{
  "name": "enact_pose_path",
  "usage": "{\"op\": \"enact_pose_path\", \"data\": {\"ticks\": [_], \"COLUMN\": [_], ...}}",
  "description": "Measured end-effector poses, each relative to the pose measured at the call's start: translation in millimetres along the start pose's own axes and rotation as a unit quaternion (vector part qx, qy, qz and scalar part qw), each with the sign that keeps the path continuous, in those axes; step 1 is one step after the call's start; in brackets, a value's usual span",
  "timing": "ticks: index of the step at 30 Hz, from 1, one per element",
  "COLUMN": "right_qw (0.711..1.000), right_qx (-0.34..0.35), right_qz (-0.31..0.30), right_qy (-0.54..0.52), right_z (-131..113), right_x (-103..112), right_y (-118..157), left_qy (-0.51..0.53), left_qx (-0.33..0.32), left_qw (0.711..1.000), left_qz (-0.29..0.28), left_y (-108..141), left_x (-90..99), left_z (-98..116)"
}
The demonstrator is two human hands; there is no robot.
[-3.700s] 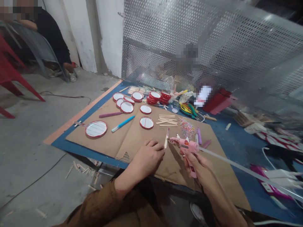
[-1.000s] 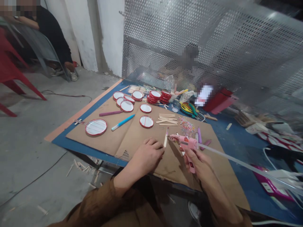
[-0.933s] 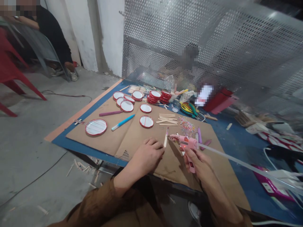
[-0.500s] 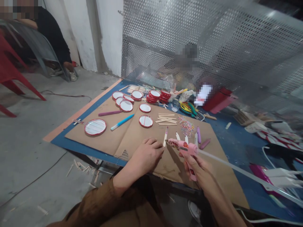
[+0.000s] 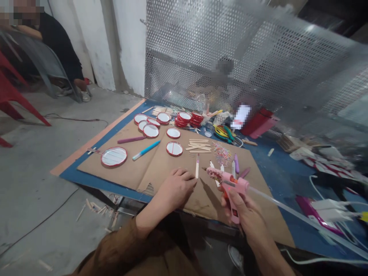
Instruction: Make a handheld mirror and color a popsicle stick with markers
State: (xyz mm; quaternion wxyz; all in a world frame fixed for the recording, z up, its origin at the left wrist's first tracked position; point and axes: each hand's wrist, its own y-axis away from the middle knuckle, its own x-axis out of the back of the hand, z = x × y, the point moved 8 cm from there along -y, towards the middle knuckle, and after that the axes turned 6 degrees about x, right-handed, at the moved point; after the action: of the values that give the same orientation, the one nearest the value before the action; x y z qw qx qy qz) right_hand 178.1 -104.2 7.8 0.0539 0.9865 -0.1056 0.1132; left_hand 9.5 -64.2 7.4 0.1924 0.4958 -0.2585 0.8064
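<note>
My left hand (image 5: pixel 176 188) rests on the brown cardboard sheet (image 5: pixel 205 203), its fingertips at the lower end of an upright-lying wooden craft stick (image 5: pixel 197 166). My right hand (image 5: pixel 244 209) grips a pink hot glue gun (image 5: pixel 227 180) by its handle, holding it just above the cardboard. The gun's metal nozzle points left, a short gap from the craft stick. A long translucent glue stick (image 5: pixel 287 214) runs from the back of the gun toward the lower right.
Several red-rimmed jar lids (image 5: pixel 174 148) and a bundle of craft sticks (image 5: pixel 198 145) lie beyond my hands, beside coloured beads (image 5: pixel 222 154). A perforated metal sheet (image 5: pixel 201 57) stands behind the blue mat (image 5: pixel 97 178). A seated person (image 5: pixel 54 46) is at upper left.
The glue gun's nozzle has moved slightly right, away from the craft stick. The whole view has shifted a little left and up as my head turned.
</note>
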Motion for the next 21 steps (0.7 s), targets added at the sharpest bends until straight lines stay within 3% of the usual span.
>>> {"op": "enact_pose_path", "data": {"ticks": [3,5,7,9,13,17,21], "right_qw": [1.000,0.997,0.991,0.978,0.972,0.963,0.936], "right_qx": [0.026,0.067,0.101,0.119,0.085,0.051,0.044], "right_qz": [-0.004,0.001,0.030,0.111,0.123,0.084,0.073], "right_qy": [-0.003,0.030,0.083,0.131,0.181,0.249,0.343], "right_z": [-9,-14,-15,-17,-17,-18,-12], "right_x": [6,22,52,97,165,206,228], "right_y": [-3,-12,-29,-48,-91,-125,-154], "left_qy": [0.014,0.028,0.042,0.049,0.043,0.023,0.017], "left_qx": [0.000,0.004,0.014,0.031,0.049,0.043,0.045], "left_qw": [1.000,1.000,0.999,0.998,0.997,0.998,0.996], "left_qz": [0.007,0.011,0.012,0.012,0.029,0.050,0.081], "left_y": [0,1,0,0,-1,-2,-3], "left_x": [-0.3,-1.5,-2.9,-4.5,-5.6,-6.1,-3.1], "left_z": [-1,-3,-6,-9,-13,-15,-17]}}
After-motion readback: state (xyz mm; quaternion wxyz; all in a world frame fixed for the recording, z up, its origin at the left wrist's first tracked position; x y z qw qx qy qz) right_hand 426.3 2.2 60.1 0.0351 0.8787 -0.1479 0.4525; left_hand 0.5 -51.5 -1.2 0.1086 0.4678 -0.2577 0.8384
